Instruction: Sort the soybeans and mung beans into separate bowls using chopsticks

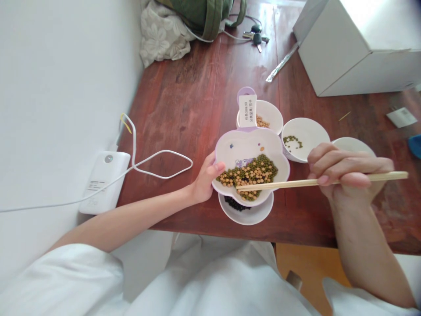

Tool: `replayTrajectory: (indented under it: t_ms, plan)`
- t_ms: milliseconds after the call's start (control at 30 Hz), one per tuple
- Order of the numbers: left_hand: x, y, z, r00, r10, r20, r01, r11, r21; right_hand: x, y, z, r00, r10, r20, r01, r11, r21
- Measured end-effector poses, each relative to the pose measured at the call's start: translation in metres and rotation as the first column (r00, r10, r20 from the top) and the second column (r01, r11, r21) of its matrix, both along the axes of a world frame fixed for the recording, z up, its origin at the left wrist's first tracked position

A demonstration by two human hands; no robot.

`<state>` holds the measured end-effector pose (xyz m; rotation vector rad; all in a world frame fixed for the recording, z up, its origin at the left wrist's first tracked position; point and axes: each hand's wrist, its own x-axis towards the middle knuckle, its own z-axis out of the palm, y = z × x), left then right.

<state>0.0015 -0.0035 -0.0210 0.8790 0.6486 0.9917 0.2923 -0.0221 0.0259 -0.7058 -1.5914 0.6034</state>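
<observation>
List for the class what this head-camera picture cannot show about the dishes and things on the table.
Head view:
- Contents of the round white bowl: hidden by the right hand.
- Dark beans in the white dish: mostly hidden by the lilac-rimmed flower-shaped plate.
- Printed white paper label: characters too small to read reliably.
- Green fabric bag: cut off by the top edge.

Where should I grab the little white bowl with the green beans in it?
Probably by the rim of the white bowl, on its far side, reaching from above. That edge looks free: the flower-shaped dish sits beside it, and the right hand is over its near edge. The green beans lie low inside, so your fingers should miss them.
</observation>
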Motion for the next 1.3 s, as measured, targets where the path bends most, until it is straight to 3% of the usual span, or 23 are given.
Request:
replayTrajectory:
  t_ms: [167,467,800,1300]
  plan:
    - [-0.0009,0.0001,-0.0009,0.999,-0.011,0.033,0.010,0.999,0.049,-0.0015,-0.0028,0.0017,0.999,0.046,0.029,-0.046,0.999,0.001]
    - [-0.0010,0.0006,-0.0026,0.999,-0.017,0.032,0.016,0.999,0.044,-0.0040,-0.0061,0.0012,0.999,-0.032,0.034,0.033,0.999,-0.029]
    - [-0.0014,-0.0001,0.0002,0.998,-0.023,0.065,0.019,0.998,0.067,-0.0065,-0.0072,0.0008,0.997,-0.072,0.034,0.069,0.996,0.061]
    - [-0.0001,0.0001,-0.0043,0.999,-0.009,0.045,0.007,0.999,0.052,0.0011,-0.0063,-0.0050,0.999,0.007,0.035,-0.009,0.998,0.070]
